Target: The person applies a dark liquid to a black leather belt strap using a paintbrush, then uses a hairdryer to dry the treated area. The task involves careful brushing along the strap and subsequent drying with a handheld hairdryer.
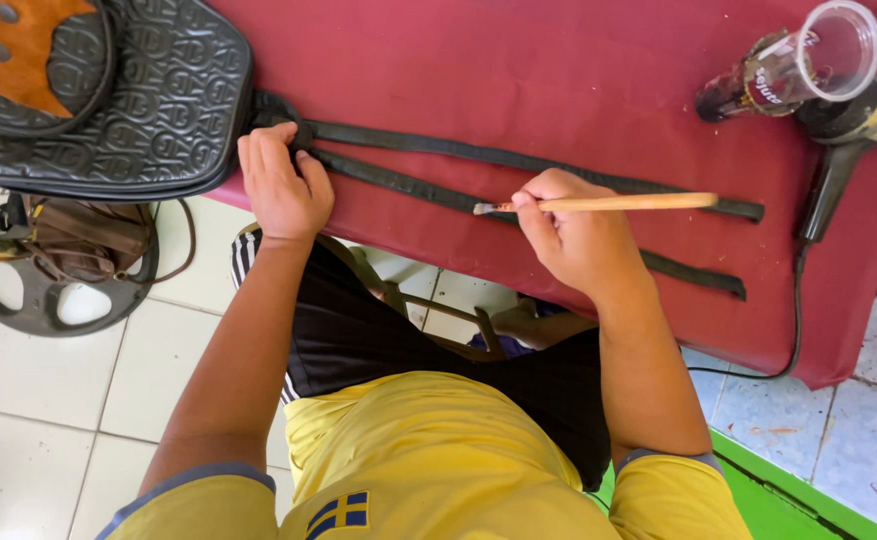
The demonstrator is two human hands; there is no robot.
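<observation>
From the head camera I see my left hand (284, 185) clamped on the black straps (519, 185) where they join the embossed black bag (149, 100) on the red table (579, 80). My right hand (574, 235) grips a wooden brush (599, 204), its tip touching the nearer strap. A hair dryer (849, 130) lies well apart at the right.

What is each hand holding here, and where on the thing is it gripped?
The right hand holds a wooden brush near its bristle end. The left hand presses the dark straps where they join the black bag.
</observation>
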